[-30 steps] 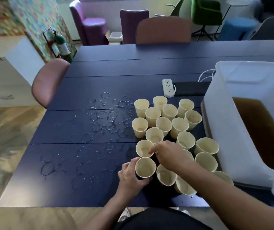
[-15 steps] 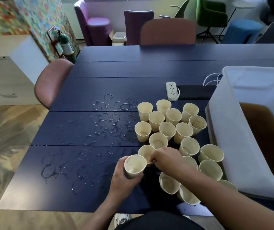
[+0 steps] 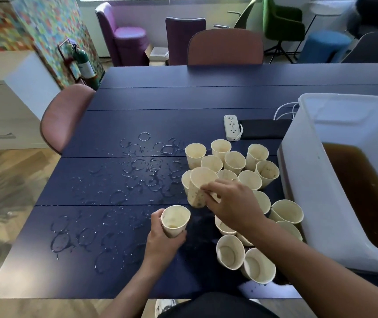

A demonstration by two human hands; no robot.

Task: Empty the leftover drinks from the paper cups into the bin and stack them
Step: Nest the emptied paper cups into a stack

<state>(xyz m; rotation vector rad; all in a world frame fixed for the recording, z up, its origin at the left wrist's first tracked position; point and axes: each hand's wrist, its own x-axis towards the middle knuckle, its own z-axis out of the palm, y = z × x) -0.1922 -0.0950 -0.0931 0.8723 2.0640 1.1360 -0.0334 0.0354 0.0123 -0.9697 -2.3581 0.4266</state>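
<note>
**Lower centre of frame: both hands on cups**

At lower centre, left hand (image 3: pixel 160 242) gripped one paper cup (image 3: pixel 174 221), fingers curled round its wall, mouth tilted toward the camera, a little residue at the bottom. Just up and right, right hand (image 3: pixel 231 203) pinched a second cup (image 3: pixel 198 187) by its side, lifted and tilted over the cluster. Remaining cups (image 3: pixel 235 162) stood bunched at centre right on the dark blue table (image 3: pixel 183 99), some leaning near the lower edge. White bin (image 3: pixel 334 180) sat at the right of frame, brown liquid (image 3: pixel 366 191) pooled inside. Wet rings (image 3: pixel 137 171) covered the table left of the cups. A power strip (image 3: pixel 231 127) lay above the cluster.
</note>
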